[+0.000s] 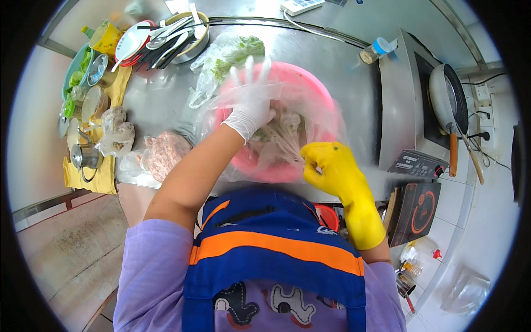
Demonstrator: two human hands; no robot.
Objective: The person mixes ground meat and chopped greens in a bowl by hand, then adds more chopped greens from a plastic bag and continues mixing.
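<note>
A pink plastic basin (319, 83) stands on the steel counter in front of me, with a large clear plastic bag (286, 137) spread over it. Dark green and pale contents show dimly through the film. My left hand (251, 103), in a thin white glove, lies over the basin's left part with its fingers spread; the bag's film is against it. My right hand (327, 166), in a yellow rubber glove, is closed on the bag's gathered edge at the basin's near right side. Behind the basin lies a plastic bag of leafy greens (240, 54).
To the left are a bag of minced meat (168, 153), a steel pot (193, 50) with spoons and chopsticks, a small metal teapot (86, 155) and a green basket (68, 74). On the right stand a cooker with a frying pan (442, 95) and a lidded jar (373, 52).
</note>
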